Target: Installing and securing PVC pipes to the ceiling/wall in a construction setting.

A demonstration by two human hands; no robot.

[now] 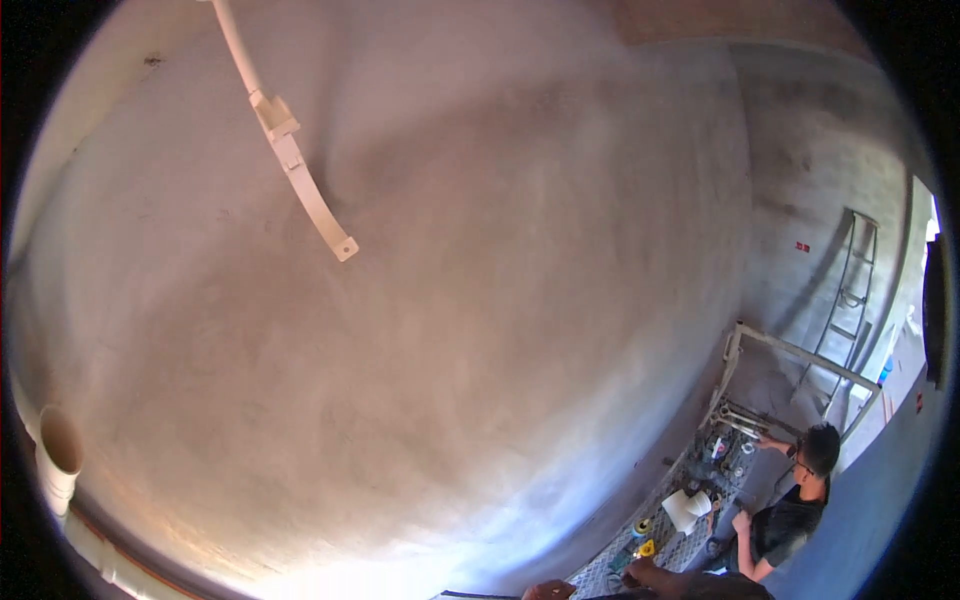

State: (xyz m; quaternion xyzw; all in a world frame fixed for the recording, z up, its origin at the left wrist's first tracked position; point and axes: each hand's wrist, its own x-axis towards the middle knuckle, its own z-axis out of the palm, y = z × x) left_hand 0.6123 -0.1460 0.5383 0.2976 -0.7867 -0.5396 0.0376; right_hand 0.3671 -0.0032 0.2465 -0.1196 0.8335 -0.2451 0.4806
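My left hand [550,590] barely enters at the bottom edge, its fingers mostly cut off and too small to read. My right hand [636,570] is low at the bottom, over a metal mesh platform [600,575] beside a yellow item [647,547] and small green objects; whether it grips one of them is unclear. Further along the platform are a white container [686,510], a small can [641,527] and assorted metal parts [738,425]. A co-worker [790,520] in dark clothing reaches toward those metal parts with one hand, the other held lower.
A large grey wall [450,280] fills most of the view. A pale pipe with a bracket strap [310,200] hangs at upper left, and a white pipe [55,470] stands at lower left. A scaffold frame [810,355] and a ladder [862,260] are at right.
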